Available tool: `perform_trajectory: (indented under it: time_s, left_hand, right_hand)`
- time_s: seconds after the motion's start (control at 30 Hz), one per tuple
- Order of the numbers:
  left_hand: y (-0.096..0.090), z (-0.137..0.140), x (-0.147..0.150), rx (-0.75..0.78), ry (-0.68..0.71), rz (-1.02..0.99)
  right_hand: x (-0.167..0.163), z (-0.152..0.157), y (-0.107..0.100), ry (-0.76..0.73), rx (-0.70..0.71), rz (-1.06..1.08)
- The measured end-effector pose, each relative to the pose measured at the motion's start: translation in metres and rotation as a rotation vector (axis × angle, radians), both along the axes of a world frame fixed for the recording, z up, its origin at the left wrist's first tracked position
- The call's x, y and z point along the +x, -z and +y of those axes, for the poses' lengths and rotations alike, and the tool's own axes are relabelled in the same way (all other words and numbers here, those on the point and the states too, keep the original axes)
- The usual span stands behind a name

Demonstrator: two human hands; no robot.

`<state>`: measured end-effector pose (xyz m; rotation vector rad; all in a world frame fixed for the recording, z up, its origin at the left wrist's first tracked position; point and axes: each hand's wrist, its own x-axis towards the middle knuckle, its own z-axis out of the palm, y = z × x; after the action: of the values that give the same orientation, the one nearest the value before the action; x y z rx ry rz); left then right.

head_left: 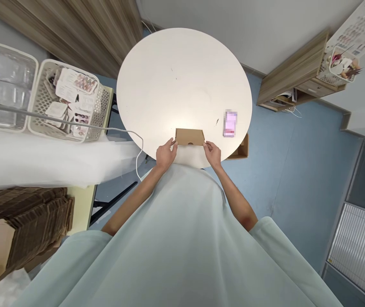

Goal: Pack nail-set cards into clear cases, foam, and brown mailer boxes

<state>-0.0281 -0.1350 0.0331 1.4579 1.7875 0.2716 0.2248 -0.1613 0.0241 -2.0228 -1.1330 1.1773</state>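
Note:
A small brown cardboard box [189,136] lies at the near edge of the round white table [182,64]. It looks closed, with a small notch along its near side. My left hand [166,154] holds the box's near left corner between thumb and fingers. At the near right corner, my right hand [212,153] pinches the box with its fingertips. Whatever is inside the box is hidden.
A blurred pink item [230,123] lies on the table to the right. Off to the left are a perforated basket [102,104] of small packs, white wrapping material [57,157], a white cable [139,155] and stacked flattened cardboard [38,221]. A wooden cabinet [294,68] stands right.

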Motion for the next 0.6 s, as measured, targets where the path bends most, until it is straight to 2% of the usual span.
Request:
perform_trajectory:
  time_s: [0.07,0.17,0.4,0.6]
  left_hand:
    - [-0.004,-0.002,0.001,-0.001,-0.022,0.003]
    - [-0.003,-0.002,0.002,0.000,-0.067,-0.060]
    - [0.011,0.009,-0.004,-0.001,-0.072,-0.269]
    - [0.021,0.024,-0.005,-0.013,-0.074,-0.331]
  right_hand:
    - [0.005,0.000,-0.008,0.020,-0.020,-0.017]
    - [0.013,0.001,-0.009,0.040,-0.031,-0.016]
    - [0.025,0.009,0.008,-0.007,0.010,0.081]
    - [0.028,0.023,0.019,-0.095,0.037,0.121]
